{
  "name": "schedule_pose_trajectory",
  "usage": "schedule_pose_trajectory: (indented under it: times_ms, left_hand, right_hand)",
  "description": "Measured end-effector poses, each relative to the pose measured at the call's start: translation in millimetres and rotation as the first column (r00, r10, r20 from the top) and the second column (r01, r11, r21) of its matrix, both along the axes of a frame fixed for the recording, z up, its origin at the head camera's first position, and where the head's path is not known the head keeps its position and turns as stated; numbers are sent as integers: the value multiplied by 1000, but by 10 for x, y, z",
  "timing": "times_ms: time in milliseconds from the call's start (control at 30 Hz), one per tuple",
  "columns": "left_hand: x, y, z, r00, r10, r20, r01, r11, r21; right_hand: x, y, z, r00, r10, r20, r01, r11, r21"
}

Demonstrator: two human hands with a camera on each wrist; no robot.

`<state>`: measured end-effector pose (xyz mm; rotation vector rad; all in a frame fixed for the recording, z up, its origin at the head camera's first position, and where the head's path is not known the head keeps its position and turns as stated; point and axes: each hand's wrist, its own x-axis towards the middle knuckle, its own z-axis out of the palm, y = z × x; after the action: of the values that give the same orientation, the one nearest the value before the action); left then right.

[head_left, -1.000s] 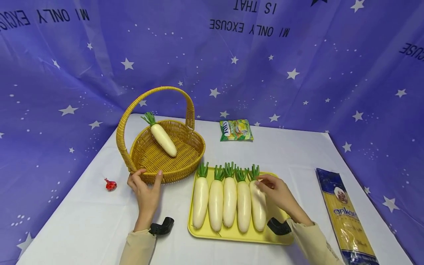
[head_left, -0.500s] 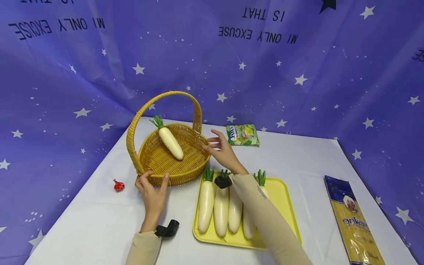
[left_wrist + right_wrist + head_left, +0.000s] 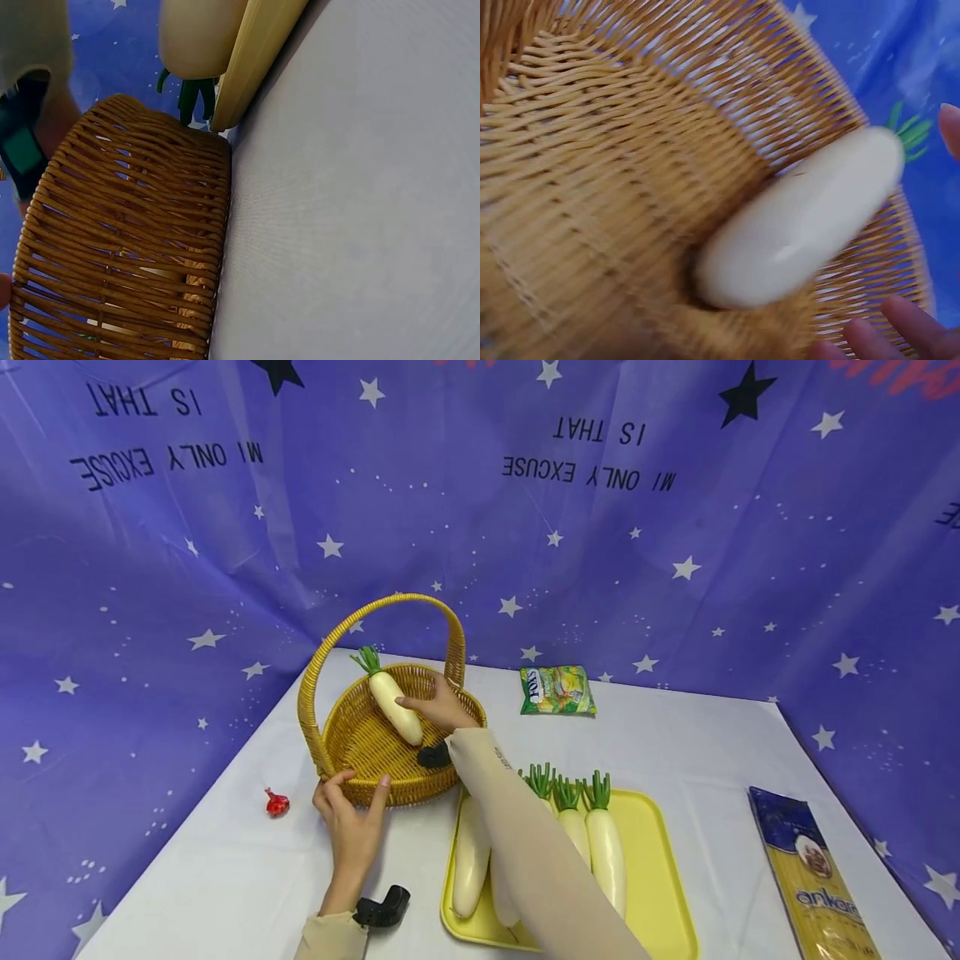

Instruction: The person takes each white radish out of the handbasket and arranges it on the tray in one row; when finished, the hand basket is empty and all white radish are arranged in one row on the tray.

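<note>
A yellow wicker basket [image 3: 420, 792] with a tall arched handle stands at the left, one white radish [image 3: 397, 712] leaning inside with its green leaves over the far rim. At the near rim, by the handle's foot, my left hand [image 3: 352, 835] holds the basket with thumb and fingers. My right hand [image 3: 444, 706] reaches into the basket beside the radish. In the right wrist view its fingers [image 3: 919, 326] spread below the radish [image 3: 802, 217], the thumb apart near the leaves. The left wrist view shows the basket's outer wall [image 3: 127, 247] and one fingertip at its rim.
A yellow tray [image 3: 656, 860] holds several more white radishes, partly hidden under my right sleeve [image 3: 536, 852]. A green candy bag [image 3: 558, 690] lies at the back, a pasta packet [image 3: 817, 877] at the right, and a small red wrapped candy [image 3: 277, 803] left of the basket.
My right hand has moved from the rightmost radish on the tray, past the basket's right rim, to the radish inside. My left hand has stayed at the near rim.
</note>
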<state>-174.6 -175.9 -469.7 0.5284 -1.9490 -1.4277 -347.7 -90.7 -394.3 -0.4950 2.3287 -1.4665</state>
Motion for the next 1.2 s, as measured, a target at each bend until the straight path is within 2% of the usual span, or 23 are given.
schedule_pose_trajectory:
  times_ms: [100, 167, 333, 567, 700, 967, 1200]
  left_hand:
    - [14, 18, -20, 1000, 9, 5, -9, 1000, 2]
    - [23, 30, -35, 1000, 19, 6, -19, 1000, 0]
    - [33, 39, -58, 999, 32, 2, -32, 999, -3]
    - [19, 29, -36, 1000, 16, -4, -16, 1000, -7]
    - [-3, 18, -23, 1000, 10, -9, -10, 1000, -9]
    - [-26, 13, -18, 1000, 4, -7, -4, 1000, -3]
    - [-26, 0, -8, 1000, 3, -8, -3, 1000, -9]
  right_hand:
    - [44, -32, -165, 996, -42, 83, 40, 999, 21]
    - [81, -31, -246, 993, -49, 103, 46, 998, 36]
    - [112, -29, -332, 998, -39, 50, 35, 996, 88]
    - [11, -75, -378, 1000, 18, 11, -20, 991, 131]
    - [-8, -75, -353, 998, 54, 35, -58, 993, 99]
    - [166, -2, -84, 980, 132, 148, -135, 991, 11]
    - [168, 10, -53, 966, 175, 188, -162, 983, -82]
